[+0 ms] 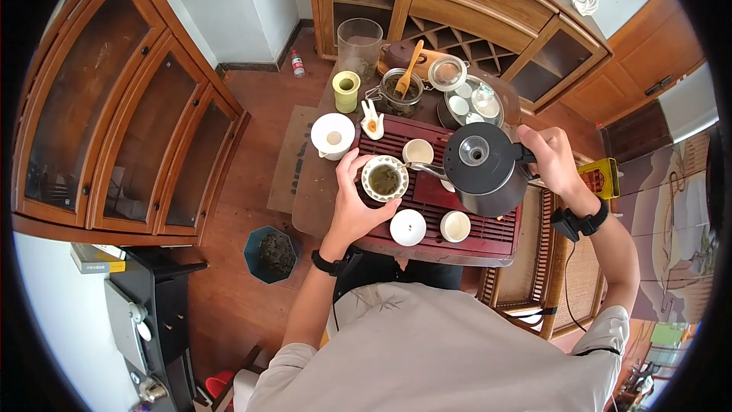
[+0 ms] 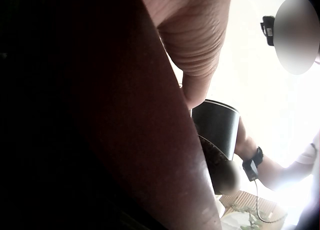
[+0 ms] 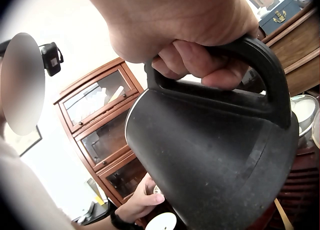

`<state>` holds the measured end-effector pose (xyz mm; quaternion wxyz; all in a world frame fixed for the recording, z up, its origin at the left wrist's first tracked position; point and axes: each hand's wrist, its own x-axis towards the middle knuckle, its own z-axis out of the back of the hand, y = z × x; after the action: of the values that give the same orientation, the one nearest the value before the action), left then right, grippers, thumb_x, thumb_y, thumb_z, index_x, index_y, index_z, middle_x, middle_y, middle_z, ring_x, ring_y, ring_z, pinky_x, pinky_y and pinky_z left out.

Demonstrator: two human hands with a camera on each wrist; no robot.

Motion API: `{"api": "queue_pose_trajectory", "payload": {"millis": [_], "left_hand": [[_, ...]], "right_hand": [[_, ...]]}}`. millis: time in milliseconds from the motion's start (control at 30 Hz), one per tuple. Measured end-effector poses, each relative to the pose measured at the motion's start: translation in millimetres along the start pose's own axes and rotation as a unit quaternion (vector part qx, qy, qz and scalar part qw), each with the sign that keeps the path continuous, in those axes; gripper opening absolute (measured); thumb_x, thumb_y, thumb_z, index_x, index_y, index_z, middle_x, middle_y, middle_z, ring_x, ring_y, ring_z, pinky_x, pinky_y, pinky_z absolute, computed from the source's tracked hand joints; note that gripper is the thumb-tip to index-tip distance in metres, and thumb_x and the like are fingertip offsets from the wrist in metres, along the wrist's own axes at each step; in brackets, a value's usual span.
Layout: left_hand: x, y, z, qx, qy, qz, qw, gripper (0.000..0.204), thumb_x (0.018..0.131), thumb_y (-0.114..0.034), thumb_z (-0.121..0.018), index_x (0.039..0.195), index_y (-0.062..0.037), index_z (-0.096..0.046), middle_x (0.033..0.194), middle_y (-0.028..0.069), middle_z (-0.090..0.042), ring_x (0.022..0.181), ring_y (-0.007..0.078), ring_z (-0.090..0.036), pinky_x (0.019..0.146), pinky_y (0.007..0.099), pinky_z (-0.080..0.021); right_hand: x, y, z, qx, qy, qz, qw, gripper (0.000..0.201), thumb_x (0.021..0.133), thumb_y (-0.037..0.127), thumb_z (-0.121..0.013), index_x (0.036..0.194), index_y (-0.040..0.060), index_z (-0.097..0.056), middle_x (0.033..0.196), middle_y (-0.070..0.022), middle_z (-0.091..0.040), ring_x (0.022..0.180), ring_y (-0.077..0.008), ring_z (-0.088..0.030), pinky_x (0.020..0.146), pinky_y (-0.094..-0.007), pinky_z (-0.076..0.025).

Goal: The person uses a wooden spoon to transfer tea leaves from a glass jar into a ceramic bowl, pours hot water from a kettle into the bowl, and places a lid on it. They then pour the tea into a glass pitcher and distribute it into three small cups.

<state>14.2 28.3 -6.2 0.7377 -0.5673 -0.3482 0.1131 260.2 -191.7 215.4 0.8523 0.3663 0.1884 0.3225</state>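
In the head view the left hand (image 1: 354,202) grips a patterned cup (image 1: 385,178) holding greenish liquid and leaves, thumb and fingers round its sides. The right hand (image 1: 550,159) holds the handle of a black kettle (image 1: 488,172), whose thin metal spout reaches the cup's rim. The right wrist view shows the right hand's fingers (image 3: 200,65) curled round the handle above the kettle's body (image 3: 210,155). Below the cup in the head view, a white lid-like dish (image 1: 408,227) and a small cup (image 1: 455,226) stand on a red slatted tray (image 1: 488,247).
A white pitcher (image 1: 332,134), a hand-shaped ornament (image 1: 372,120) and a green vase (image 1: 345,91) stand left of the tray. Behind are a jar with a wooden scoop (image 1: 408,72) and a bowl of cups (image 1: 473,99). A bin (image 1: 272,254) stands on the floor at left.
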Motion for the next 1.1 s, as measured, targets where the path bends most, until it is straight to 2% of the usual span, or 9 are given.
{"api": "queue_pose_trajectory", "payload": {"millis": [500, 567, 667, 800, 1100], "left_hand": [[0, -1, 0, -0.001, -0.001, 0.003, 1.0, 0.117, 0.075, -0.01, -0.094, 0.163, -0.002, -0.017, 0.149, 0.0203, -0.054, 0.137, 0.0301, -0.057, 0.119, 0.0478, -0.043], [0, -1, 0, -0.004, -0.001, 0.004, 1.0, 0.118, 0.075, -0.01, -0.094, 0.163, -0.002, -0.017, 0.149, 0.0204, -0.054, 0.137, 0.0301, -0.057, 0.119, 0.0478, -0.043], [0, -1, 0, -0.002, -0.001, 0.003, 1.0, 0.118, 0.075, -0.01, -0.094, 0.163, -0.002, -0.017, 0.149, 0.0206, -0.054, 0.137, 0.0302, -0.057, 0.119, 0.0478, -0.043], [0, 1, -1, 0.001, -0.001, -0.001, 1.0, 0.118, 0.075, -0.01, -0.094, 0.164, -0.0025, -0.017, 0.149, 0.0207, -0.054, 0.137, 0.0304, -0.057, 0.119, 0.0476, -0.043], [0, -2, -1, 0.0, -0.007, -0.007, 1.0, 0.116, 0.074, -0.008, -0.094, 0.163, -0.0019, -0.018, 0.146, 0.0207, -0.056, 0.135, 0.0313, -0.059, 0.117, 0.0472, -0.045]], "right_hand": [[-1, -3, -2, 0.003, -0.002, -0.002, 1.0, 0.056, 0.107, 0.035, -0.061, 0.066, -0.0034, -0.067, 0.055, -0.0013, -0.053, 0.051, -0.0089, -0.047, 0.049, -0.0321, -0.035], [-2, -2, -5, -0.003, -0.01, 0.005, 1.0, 0.059, 0.11, 0.035, -0.055, 0.061, 0.0021, -0.061, 0.053, 0.0003, -0.051, 0.049, -0.0095, -0.045, 0.05, -0.0312, -0.031], [-4, -2, -6, 0.01, -0.013, 0.003, 1.0, 0.06, 0.11, 0.035, -0.055, 0.061, 0.0027, -0.061, 0.053, 0.0006, -0.051, 0.049, -0.0094, -0.045, 0.049, -0.0312, -0.031], [-4, -11, -4, 0.033, -0.021, 0.002, 0.999, 0.057, 0.107, 0.036, -0.061, 0.064, -0.0031, -0.064, 0.054, -0.0019, -0.052, 0.051, -0.01, -0.046, 0.049, -0.033, -0.035], [-8, -7, -10, 0.071, -0.035, -0.006, 0.997, 0.063, 0.109, 0.038, -0.059, 0.057, 0.0035, -0.053, 0.054, 0.0004, -0.049, 0.05, -0.0089, -0.044, 0.049, -0.0315, -0.033]]}}
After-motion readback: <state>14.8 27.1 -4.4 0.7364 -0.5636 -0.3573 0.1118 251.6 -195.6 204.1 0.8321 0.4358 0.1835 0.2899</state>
